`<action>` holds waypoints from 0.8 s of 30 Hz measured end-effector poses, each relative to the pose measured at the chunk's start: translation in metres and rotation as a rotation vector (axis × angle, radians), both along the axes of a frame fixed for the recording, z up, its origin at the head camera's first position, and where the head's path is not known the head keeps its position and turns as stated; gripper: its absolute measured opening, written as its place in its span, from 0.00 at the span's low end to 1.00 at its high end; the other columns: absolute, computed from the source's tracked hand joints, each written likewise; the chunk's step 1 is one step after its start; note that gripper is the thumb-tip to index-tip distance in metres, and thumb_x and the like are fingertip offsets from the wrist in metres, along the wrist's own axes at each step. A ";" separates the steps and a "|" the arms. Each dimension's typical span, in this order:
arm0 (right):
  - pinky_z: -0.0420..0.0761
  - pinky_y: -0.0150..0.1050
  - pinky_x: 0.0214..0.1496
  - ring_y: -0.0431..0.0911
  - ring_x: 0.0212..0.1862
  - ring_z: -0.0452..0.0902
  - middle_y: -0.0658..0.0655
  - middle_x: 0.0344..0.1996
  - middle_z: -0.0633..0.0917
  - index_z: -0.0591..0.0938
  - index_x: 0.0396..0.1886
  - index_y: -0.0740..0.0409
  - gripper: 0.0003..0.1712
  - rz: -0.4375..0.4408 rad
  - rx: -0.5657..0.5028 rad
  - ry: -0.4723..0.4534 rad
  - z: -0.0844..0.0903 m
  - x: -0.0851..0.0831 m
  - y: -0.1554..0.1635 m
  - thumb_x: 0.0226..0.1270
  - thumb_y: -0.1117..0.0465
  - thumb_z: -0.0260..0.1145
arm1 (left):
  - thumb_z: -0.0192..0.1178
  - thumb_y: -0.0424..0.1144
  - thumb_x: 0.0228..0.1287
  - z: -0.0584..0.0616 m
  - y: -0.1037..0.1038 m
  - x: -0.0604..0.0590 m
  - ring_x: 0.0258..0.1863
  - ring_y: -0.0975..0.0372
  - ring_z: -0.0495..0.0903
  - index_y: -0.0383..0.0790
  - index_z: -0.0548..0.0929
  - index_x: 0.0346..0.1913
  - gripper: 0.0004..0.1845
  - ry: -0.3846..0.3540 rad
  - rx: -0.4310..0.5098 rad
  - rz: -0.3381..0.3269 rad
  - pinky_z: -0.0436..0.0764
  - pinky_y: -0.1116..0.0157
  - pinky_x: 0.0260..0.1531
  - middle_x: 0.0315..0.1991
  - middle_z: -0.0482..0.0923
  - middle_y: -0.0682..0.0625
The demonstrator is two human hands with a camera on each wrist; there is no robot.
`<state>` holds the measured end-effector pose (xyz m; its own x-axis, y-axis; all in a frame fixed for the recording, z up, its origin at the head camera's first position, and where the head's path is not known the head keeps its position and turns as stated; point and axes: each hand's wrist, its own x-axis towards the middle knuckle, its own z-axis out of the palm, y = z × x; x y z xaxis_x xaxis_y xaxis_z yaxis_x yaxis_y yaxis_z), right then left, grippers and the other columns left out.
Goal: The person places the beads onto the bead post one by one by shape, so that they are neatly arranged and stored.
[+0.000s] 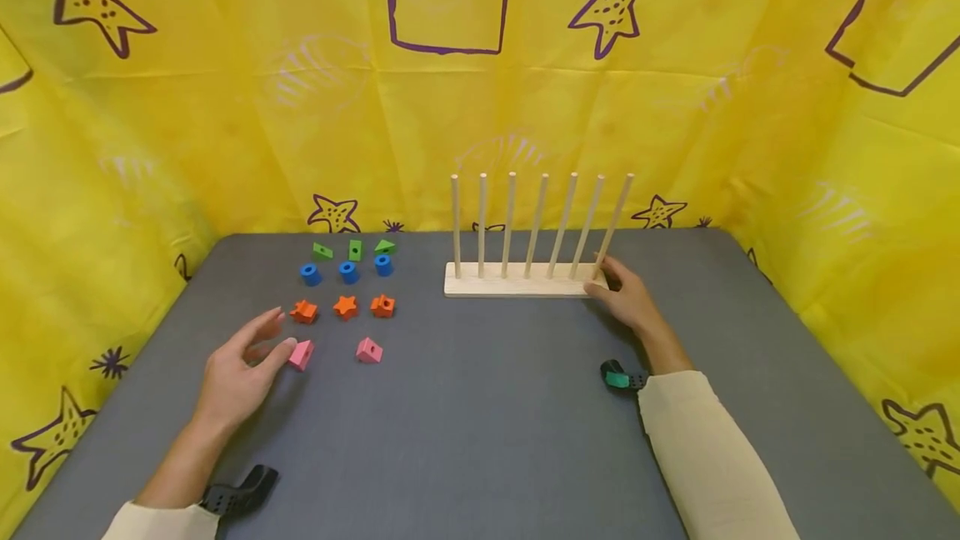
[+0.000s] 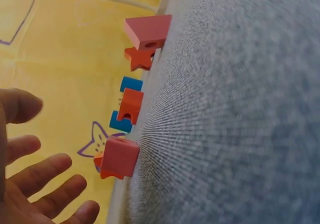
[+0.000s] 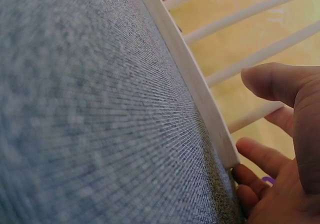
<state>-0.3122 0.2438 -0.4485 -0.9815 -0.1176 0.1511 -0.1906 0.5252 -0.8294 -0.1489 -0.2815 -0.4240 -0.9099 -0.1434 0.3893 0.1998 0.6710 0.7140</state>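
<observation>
On the left of the table, my left hand (image 1: 238, 373) hovers with fingers spread beside a pink block (image 1: 302, 355). Its thumb overlaps the block's edge in the head view, but the left wrist view shows the hand (image 2: 45, 184) apart from the pink block (image 2: 120, 156). Another pink block (image 1: 369, 350) lies to the right. My right hand (image 1: 624, 293) is around the right end of a wooden peg stand (image 1: 517, 282). In the right wrist view its fingers are loosely bent by the end of the base (image 3: 220, 134), with the thumb raised above it.
Behind the pink blocks lie three orange stars (image 1: 346, 307), three blue cylinders (image 1: 348, 272) and three green triangular blocks (image 1: 355, 251), in rows. Several upright pegs (image 1: 536, 223) rise from the stand. A yellow patterned cloth (image 1: 420, 123) surrounds the grey table (image 1: 480, 423).
</observation>
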 end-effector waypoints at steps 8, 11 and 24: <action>0.65 0.57 0.60 0.63 0.58 0.69 0.69 0.59 0.74 0.67 0.70 0.62 0.35 -0.005 -0.013 -0.008 -0.002 0.005 0.002 0.64 0.63 0.68 | 0.64 0.37 0.65 -0.017 -0.004 -0.004 0.48 0.60 0.78 0.33 0.74 0.64 0.25 -0.045 -0.025 -0.037 0.69 0.79 0.42 0.51 0.80 0.38; 0.64 0.59 0.61 0.63 0.59 0.68 0.70 0.60 0.73 0.66 0.70 0.62 0.36 -0.005 -0.021 -0.015 -0.001 0.006 0.003 0.64 0.62 0.68 | 0.64 0.37 0.65 -0.020 -0.004 -0.007 0.49 0.52 0.77 0.33 0.74 0.63 0.25 -0.058 -0.044 -0.047 0.68 0.76 0.44 0.50 0.81 0.38; 0.60 0.60 0.63 0.63 0.62 0.65 0.70 0.62 0.71 0.65 0.71 0.63 0.37 0.008 -0.030 -0.022 0.000 0.000 -0.002 0.64 0.62 0.68 | 0.67 0.36 0.62 -0.023 -0.008 -0.010 0.56 0.39 0.69 0.29 0.74 0.61 0.26 -0.145 -0.082 -0.062 0.64 0.38 0.52 0.51 0.79 0.34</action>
